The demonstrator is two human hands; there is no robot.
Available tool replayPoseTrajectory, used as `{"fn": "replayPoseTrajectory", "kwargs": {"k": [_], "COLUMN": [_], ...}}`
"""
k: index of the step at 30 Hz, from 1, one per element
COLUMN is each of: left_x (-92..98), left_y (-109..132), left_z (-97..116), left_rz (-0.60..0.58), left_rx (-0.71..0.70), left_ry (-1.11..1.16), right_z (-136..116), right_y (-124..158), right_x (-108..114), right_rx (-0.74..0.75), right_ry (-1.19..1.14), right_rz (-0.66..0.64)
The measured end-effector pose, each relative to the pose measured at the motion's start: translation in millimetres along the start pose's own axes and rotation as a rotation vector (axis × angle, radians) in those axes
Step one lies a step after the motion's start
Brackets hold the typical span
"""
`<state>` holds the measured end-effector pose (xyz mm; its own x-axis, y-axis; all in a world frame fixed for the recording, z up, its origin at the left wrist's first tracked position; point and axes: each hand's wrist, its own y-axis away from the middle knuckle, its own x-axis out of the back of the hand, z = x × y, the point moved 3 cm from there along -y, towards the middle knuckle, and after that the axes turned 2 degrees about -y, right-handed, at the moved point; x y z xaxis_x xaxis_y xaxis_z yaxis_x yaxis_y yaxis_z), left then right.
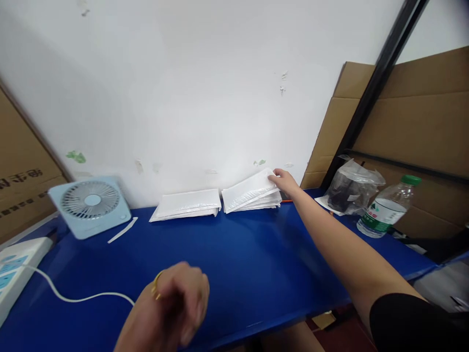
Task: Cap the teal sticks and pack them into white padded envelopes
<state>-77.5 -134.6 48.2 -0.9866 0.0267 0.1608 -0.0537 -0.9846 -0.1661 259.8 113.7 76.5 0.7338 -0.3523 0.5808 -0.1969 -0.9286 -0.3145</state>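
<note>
At the back of the blue table, my right hand (284,181) pinches the upper right corner of a white padded envelope (249,188). That envelope is tilted up at its right end, above a stack of similar white envelopes (262,201). A second stack of white padded envelopes (188,201) lies just to the left, against the wall. Over the near part of the table hovers my left hand (176,298), wearing a yellow ring. Its fingers are curled and blurred, and whether anything lies inside them is hidden.
A light-blue fan (91,203) and a white paper strip (123,230) are at the left, with a power strip (22,274) and white cable (84,297) nearer. On the right stand a green-capped bottle (388,208) and a clear plastic bag (353,183). Cardboard (421,117) and a black post flank the table (249,264).
</note>
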Motion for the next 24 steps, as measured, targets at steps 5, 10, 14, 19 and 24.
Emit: {"fn": "replayPoseTrajectory", "kwargs": {"k": [5,10,14,19,24], "left_x": [-54.7,-114.1,-155.8,-166.0,-143.0], "left_y": [-57,-99,-109,-117,-128], "left_z": [19,6,-6,-14,-1], "left_rz": [0.006,0.054,-0.012,-0.003,-0.055], "left_rx": [-0.170,-0.377,-0.427,-0.345,-0.329], "left_ry": [-0.334,-0.796,-0.841,-0.899,-1.235], "right_z": [-27,-25,-15,7,47], "right_y": [47,91,107,105,94], "right_x": [21,22,21,29,24], "right_rx": [0.279,0.196,0.141,0.124,-0.001], "right_ry": [-0.549,-0.877,-0.989,-1.027,-1.142], "right_rz": [-0.052,-0.236,-0.310,-0.249,0.014]}}
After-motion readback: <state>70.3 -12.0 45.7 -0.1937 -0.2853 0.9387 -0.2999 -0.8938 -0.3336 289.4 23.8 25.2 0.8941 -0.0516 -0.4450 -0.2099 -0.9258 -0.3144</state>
